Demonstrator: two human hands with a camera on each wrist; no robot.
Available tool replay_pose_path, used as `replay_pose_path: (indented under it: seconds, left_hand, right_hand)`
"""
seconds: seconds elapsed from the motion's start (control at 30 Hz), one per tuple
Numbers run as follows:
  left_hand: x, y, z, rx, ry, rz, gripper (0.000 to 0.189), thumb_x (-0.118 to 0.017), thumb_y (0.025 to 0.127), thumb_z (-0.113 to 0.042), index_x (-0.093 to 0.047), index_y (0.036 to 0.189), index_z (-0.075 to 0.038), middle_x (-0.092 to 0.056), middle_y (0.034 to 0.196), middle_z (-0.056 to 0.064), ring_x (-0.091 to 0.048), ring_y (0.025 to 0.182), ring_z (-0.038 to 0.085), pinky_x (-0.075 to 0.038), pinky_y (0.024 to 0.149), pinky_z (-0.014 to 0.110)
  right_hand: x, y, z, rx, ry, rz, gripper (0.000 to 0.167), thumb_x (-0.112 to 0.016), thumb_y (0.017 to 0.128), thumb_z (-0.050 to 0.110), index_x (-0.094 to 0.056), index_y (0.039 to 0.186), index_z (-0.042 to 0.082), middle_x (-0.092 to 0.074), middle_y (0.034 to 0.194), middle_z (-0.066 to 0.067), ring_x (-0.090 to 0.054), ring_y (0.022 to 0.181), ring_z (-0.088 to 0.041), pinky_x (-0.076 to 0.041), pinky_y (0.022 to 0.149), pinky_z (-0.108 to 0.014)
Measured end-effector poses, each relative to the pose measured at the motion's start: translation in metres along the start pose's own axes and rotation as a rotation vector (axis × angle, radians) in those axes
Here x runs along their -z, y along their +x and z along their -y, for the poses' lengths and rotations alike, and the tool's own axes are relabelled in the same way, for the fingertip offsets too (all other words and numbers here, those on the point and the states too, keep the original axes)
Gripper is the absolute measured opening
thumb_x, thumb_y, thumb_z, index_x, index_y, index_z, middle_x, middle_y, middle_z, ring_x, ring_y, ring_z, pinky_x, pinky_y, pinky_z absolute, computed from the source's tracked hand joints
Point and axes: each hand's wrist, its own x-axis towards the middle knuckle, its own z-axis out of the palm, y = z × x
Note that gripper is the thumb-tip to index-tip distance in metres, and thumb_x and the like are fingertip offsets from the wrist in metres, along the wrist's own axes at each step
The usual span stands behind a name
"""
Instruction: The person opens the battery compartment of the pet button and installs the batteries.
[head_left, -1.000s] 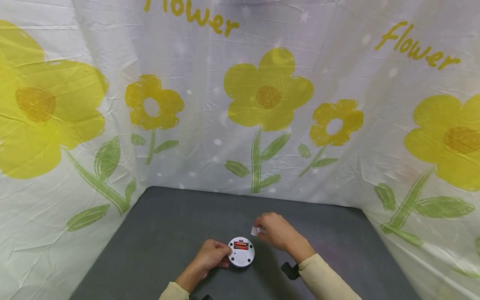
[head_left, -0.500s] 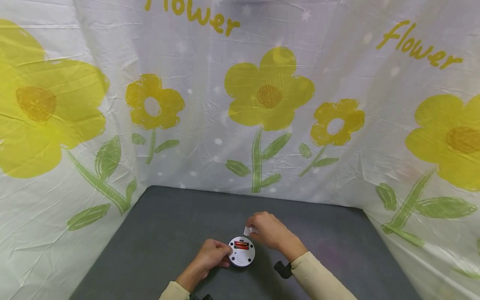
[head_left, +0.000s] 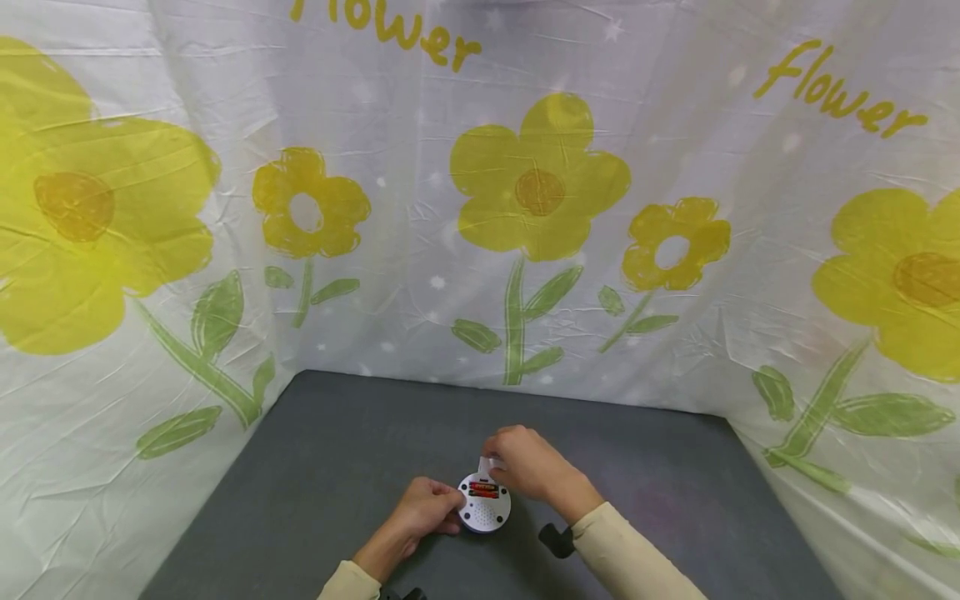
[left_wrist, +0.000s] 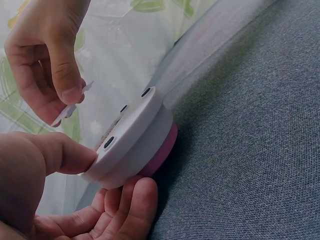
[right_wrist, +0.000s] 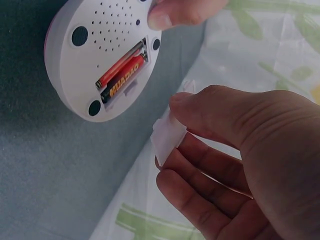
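A round white device (head_left: 483, 515) with a pink lower band lies with its underside up. Two red and black batteries (right_wrist: 124, 70) sit side by side in its uncovered battery compartment, beside a patch of speaker holes and dark rubber feet. My left hand (head_left: 426, 510) grips the device's left rim, thumb on top and fingers underneath, as the left wrist view (left_wrist: 120, 200) shows from the side. Between thumb and fingers my right hand (head_left: 532, 462) pinches a small white battery cover (right_wrist: 167, 136), held just beyond the compartment and apart from the device.
The device is on a dark grey cloth-covered table (head_left: 360, 433). A white curtain (head_left: 405, 317) printed with yellow flowers surrounds the table's back and sides. A black wrist camera mount (head_left: 557, 540) juts from the right sleeve.
My right hand has moved left with the battery cover, from right of the device to its far edge. The left hand and the device have stayed in place.
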Motion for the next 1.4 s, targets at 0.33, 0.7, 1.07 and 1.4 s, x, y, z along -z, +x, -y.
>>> replay_pose_path:
  seconds: [0.33, 0.7, 1.07, 1.4]
  left_hand:
    - [0.000, -0.001, -0.002, -0.011, 0.006, 0.006, 0.021, -0.069, 0.090, -0.009, -0.074, 0.102, 0.008, -0.075, 0.083, 0.009, -0.071, 0.066, 0.011, -0.066, 0.062, 0.027]
    - [0.000, -0.001, -0.002, -0.003, 0.009, -0.004, 0.021, -0.069, 0.090, -0.008, -0.074, 0.103, 0.009, -0.074, 0.085, 0.009, -0.071, 0.068, 0.011, -0.067, 0.063, 0.027]
    - [-0.001, -0.003, -0.002, -0.016, -0.006, -0.008, 0.020, -0.068, 0.090, -0.007, -0.073, 0.101, 0.009, -0.073, 0.082, 0.009, -0.070, 0.065, 0.011, -0.066, 0.062, 0.027]
    - [0.000, -0.003, -0.004, -0.001, 0.001, 0.001, 0.019, -0.069, 0.091, -0.008, -0.073, 0.101, 0.008, -0.074, 0.083, 0.009, -0.071, 0.066, 0.011, -0.066, 0.062, 0.026]
  right_hand:
    - [-0.009, 0.005, 0.000, 0.032, 0.018, -0.001, 0.018, -0.085, 0.092, 0.009, -0.083, 0.110, 0.009, -0.079, 0.105, -0.004, -0.074, 0.092, -0.013, -0.063, 0.073, -0.026]
    - [-0.016, 0.003, 0.006, 0.060, 0.030, -0.025, 0.018, -0.088, 0.088, 0.006, -0.082, 0.104, 0.008, -0.079, 0.099, -0.004, -0.072, 0.086, -0.012, -0.060, 0.067, -0.025]
    - [-0.028, 0.003, 0.008, 0.073, -0.026, -0.008, 0.018, -0.090, 0.087, 0.012, -0.083, 0.104, 0.010, -0.078, 0.098, -0.001, -0.070, 0.084, -0.010, -0.059, 0.067, -0.024]
    - [-0.035, 0.003, 0.008, 0.059, -0.062, -0.020, 0.018, -0.089, 0.085, 0.009, -0.083, 0.102, 0.012, -0.077, 0.096, 0.001, -0.071, 0.085, -0.012, -0.059, 0.067, -0.026]
